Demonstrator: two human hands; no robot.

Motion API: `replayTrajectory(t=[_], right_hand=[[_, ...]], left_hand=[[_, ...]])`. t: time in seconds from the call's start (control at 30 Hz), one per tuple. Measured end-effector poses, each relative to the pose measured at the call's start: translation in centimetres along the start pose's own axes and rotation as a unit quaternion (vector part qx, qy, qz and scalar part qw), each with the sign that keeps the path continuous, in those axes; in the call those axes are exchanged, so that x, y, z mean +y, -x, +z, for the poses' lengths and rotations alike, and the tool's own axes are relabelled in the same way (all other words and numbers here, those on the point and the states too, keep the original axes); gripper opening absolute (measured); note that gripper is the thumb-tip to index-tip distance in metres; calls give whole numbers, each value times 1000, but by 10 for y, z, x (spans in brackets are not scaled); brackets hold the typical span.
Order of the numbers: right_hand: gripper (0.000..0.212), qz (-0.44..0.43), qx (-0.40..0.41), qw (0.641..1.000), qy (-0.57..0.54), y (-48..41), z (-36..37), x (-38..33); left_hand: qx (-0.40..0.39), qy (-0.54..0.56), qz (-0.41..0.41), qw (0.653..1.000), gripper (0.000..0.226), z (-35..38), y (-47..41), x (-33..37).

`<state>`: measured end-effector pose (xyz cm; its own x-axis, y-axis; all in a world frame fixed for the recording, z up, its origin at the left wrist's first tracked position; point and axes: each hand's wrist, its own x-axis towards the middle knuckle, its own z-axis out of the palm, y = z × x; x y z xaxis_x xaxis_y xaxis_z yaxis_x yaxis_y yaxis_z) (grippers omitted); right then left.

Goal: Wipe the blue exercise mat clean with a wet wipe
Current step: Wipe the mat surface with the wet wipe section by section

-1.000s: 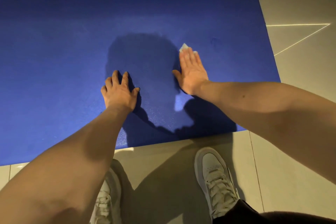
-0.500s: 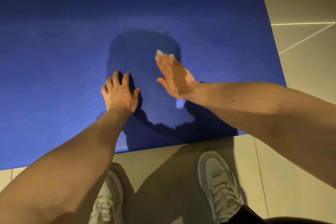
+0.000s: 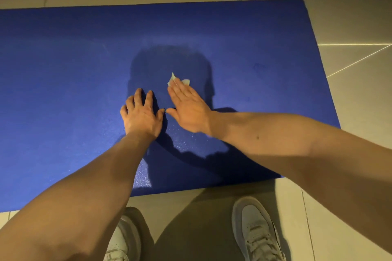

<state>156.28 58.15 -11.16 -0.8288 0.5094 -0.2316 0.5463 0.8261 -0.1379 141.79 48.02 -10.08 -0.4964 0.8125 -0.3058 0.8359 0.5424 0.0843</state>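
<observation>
The right hand (image 3: 188, 110), fingers straight and pressed together, holds the wipe (image 3: 172, 79) flat on the mat (image 3: 63, 70) near its middle, a corner poking past the fingertips, just beside the left hand (image 3: 142, 116) braced with fingers spread, both in a shadow (image 3: 152, 65), white shoes (image 3: 256, 233) on tiles (image 3: 350, 6) at the near edge

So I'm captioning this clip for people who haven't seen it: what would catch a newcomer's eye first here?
The big blue exercise mat fills most of the view, spread on pale floor tiles. At its middle, the right hand presses a small white wet wipe flat, with the left hand braced beside it. White shoes stand at the near edge.
</observation>
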Motion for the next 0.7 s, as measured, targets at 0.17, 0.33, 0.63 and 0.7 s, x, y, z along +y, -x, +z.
replayTrajectory(t=[0.17,0.33,0.63,0.7], right_hand=[[75,30,18,999,38,-4,-6,55],[80,210,13,972,-109,-15,-21,94],[75,43,13,999,-21,-42,-2,28],[74,-7,22,1000,-11,-41,-3,45]], left_hand=[[0,-8,-1,1000,69,-5,-15,8],[2,-3,5,1000,69,-10,-29,9],[-3,-4,2,1000,71,-12,-43,8],[0,-3,4,1000,71,-13,-47,8]])
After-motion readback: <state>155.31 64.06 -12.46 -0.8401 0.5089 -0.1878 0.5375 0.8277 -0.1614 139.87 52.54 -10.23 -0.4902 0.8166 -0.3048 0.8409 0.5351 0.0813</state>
